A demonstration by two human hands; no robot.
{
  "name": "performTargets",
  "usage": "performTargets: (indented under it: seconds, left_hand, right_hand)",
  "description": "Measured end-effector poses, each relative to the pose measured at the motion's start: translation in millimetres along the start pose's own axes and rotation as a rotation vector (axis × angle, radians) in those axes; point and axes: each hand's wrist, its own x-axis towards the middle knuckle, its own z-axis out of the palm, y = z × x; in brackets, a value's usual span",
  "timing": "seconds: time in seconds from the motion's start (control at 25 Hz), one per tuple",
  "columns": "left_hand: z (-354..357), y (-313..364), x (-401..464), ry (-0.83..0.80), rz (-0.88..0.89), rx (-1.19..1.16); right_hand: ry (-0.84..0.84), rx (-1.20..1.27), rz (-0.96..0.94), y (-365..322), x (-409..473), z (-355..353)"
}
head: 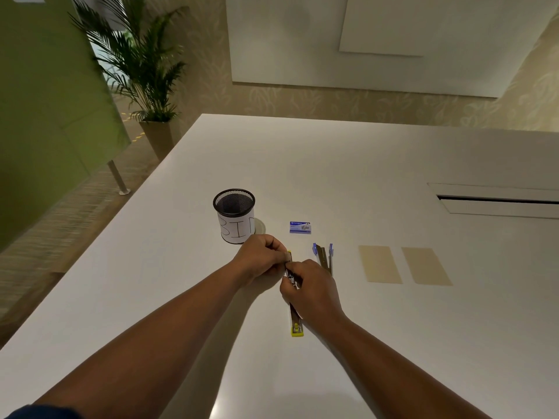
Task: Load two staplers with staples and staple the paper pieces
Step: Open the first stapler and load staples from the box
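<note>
A yellow stapler (295, 320) lies swung fully open on the white table (393, 328), stretched toward me. My left hand (261, 261) pinches its far end, fingers curled. My right hand (311, 290) grips the stapler's middle, where a small metal part shows between my fingers. A blue stapler (324, 257) lies open just to the right, untouched. A small blue staple box (300, 227) sits behind the staplers. Two tan paper pieces (380, 264) (426, 266) lie side by side farther right.
A black mesh cup (234, 216) with a white label reading BIN stands left of the staple box, close behind my left hand. A cable hatch (496, 201) is set into the table at the right. A potted palm (142, 71) stands beyond the table's far left corner.
</note>
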Motion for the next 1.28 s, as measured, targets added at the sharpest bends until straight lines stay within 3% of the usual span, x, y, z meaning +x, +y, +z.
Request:
performTargets:
  seconds: [0.28,0.44,0.64,0.88,1.12,1.28]
  left_hand:
    - [3,-5,-1,0.026,0.089,0.064]
    - [2,-8,-1,0.025,0.094,0.027]
    - [3,-8,-2,0.028,0.092,-0.012]
    - [8,-10,-14,0.132,0.144,0.006]
    - [11,-3,-30,0.1,0.056,-0.311]
    - [9,-4,-36,0.133,-0.019,-0.494]
  right_hand:
    - [-0.014,0.111,0.13,-4,-4,-8]
    - [-0.163,-0.124,0.12,-12,-9,-20]
    - [-0.216,-0.342,0.138,-21,-19,-24]
    - [-0.093,-0.22,0.164,-21,-26,-28]
    - [-0.018,-0.158,0.143,-31,-25,-39]
    - [-0.056,-0.121,0.168,-38,-24,-48]
